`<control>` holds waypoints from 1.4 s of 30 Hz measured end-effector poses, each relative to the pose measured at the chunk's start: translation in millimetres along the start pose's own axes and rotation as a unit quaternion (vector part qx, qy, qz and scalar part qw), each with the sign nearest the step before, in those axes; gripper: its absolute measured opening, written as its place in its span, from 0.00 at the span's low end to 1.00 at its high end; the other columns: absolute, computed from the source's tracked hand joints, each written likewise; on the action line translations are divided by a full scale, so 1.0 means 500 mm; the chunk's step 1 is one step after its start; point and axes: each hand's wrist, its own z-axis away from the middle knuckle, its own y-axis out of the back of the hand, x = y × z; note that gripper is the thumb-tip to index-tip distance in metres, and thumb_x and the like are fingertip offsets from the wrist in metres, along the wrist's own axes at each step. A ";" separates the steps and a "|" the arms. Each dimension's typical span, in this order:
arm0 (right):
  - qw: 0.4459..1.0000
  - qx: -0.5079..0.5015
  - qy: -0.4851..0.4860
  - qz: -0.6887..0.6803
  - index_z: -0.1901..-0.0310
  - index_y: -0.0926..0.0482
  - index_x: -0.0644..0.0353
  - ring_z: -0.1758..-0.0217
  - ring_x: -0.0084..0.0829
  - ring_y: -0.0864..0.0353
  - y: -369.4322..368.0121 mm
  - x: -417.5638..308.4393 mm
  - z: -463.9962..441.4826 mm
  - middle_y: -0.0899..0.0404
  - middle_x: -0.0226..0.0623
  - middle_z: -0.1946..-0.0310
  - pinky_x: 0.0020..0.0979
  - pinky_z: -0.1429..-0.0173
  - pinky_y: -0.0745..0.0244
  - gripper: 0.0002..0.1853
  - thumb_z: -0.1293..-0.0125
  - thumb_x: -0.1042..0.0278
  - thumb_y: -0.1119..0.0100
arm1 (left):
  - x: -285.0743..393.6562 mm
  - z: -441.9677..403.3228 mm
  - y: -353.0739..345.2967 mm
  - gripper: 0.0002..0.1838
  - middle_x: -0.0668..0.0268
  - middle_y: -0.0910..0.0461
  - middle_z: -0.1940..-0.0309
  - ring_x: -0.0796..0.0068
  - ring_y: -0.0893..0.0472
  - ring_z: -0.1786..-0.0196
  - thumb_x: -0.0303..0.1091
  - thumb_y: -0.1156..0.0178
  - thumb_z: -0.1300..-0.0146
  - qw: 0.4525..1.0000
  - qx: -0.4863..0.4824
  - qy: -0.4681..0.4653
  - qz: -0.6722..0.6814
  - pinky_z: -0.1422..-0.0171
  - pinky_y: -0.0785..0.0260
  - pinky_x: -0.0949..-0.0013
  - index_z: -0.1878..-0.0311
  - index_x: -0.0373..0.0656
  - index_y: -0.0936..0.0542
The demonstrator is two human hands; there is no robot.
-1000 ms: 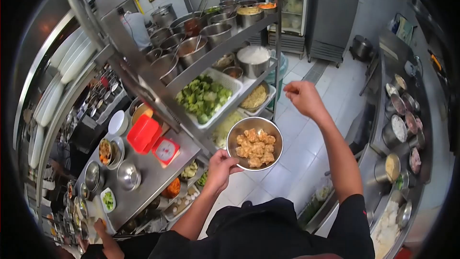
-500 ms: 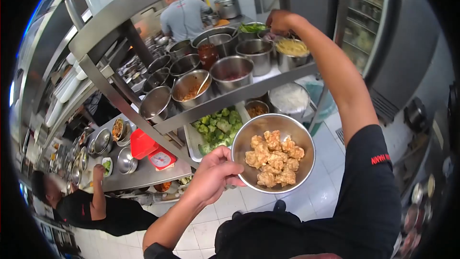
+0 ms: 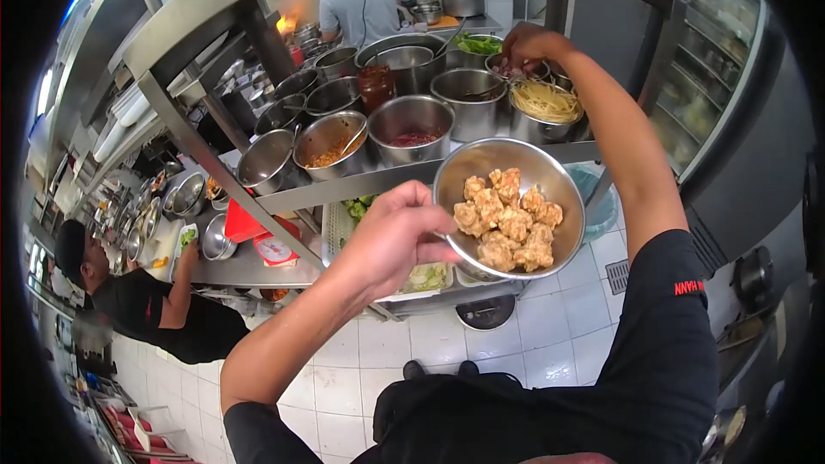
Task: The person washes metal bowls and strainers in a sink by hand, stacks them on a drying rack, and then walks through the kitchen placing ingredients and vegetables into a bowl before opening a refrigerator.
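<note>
My left hand grips the left rim of a steel bowl, thumb over the edge. Battered brown pieces lie in the bowl. My right hand reaches into a small steel pot on the upper shelf; its fingertips are down among reddish-purple bits, and whether it grips any cannot be made out. Just in front of that pot is one of pale yellow strips, and behind it one of green leaves.
Several steel pots and a red-brown jar crowd the shelf, whose metal edge runs behind the bowl. A co-worker in black stands at the left counter; another person in grey is beyond the shelf, near a flame.
The view has swung toward the shelf. My right hand went from open air to the small pot at the back. My left hand has brought the bowl up in front of the shelf edge.
</note>
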 end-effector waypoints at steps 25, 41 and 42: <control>0.965 0.032 0.260 -0.024 0.65 0.25 0.62 0.72 0.29 0.25 -0.099 -0.125 0.446 0.26 0.36 0.77 0.28 0.64 0.30 0.12 0.55 0.73 0.43 | -0.094 -0.047 -0.025 0.08 0.63 0.27 0.70 0.75 0.23 0.69 0.20 0.46 0.48 0.999 -0.026 0.005 0.027 0.67 0.23 0.72 0.71 0.42 0.36; 0.974 0.126 -0.039 0.184 0.65 0.21 0.64 0.77 0.29 0.22 0.082 0.084 0.120 0.21 0.39 0.77 0.30 0.73 0.28 0.12 0.54 0.72 0.41 | -0.126 -0.033 -0.023 0.08 0.61 0.27 0.70 0.70 0.22 0.68 0.19 0.47 0.49 0.997 -0.002 0.038 0.075 0.67 0.22 0.67 0.71 0.40 0.35; 0.971 0.088 -0.043 0.216 0.65 0.20 0.64 0.77 0.29 0.23 0.084 0.107 0.090 0.21 0.39 0.77 0.31 0.72 0.28 0.13 0.55 0.70 0.40 | -0.126 -0.026 -0.022 0.08 0.61 0.27 0.70 0.70 0.22 0.68 0.19 0.46 0.49 0.996 -0.003 0.035 0.076 0.67 0.22 0.67 0.71 0.41 0.36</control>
